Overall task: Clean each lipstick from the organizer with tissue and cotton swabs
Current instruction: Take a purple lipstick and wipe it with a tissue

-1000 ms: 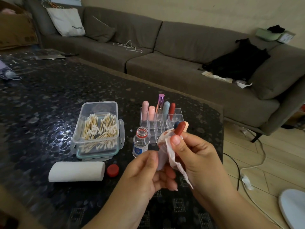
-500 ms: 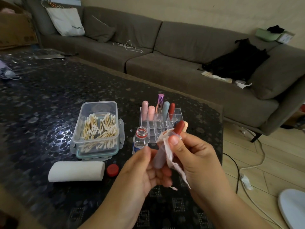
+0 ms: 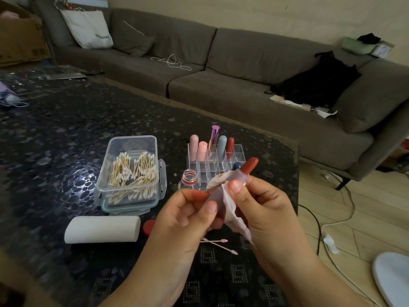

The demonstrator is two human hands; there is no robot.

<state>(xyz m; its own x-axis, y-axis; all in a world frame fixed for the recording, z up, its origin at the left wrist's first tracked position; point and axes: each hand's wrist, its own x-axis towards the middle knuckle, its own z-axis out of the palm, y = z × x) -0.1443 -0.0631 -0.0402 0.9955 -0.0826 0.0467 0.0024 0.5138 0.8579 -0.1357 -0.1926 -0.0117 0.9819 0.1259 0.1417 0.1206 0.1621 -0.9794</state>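
I see a glossy dark tabletop [image 3: 55, 134] with a pebble pattern that throws back a white glare. The organizer [image 3: 238, 151] and the swab box [image 3: 130, 165] are clear, smooth plastic — the cotton swabs [image 3: 132, 171] inside have pale wooden-looking sticks. The tissue [image 3: 232, 209] looks thin, soft, crumpled paper; the lipstick [image 3: 249, 166] has a matt red cap. The sofa [image 3: 243, 63] is matt grey-brown cloth.

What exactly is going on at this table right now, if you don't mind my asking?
A person is wiping a red-capped lipstick with a stained tissue. The left hand holds the tube's lower end; the right hand pinches tissue against it. Other lipsticks stand in the clear organizer. Two used cotton swabs lie on the table, beside a full swab box.
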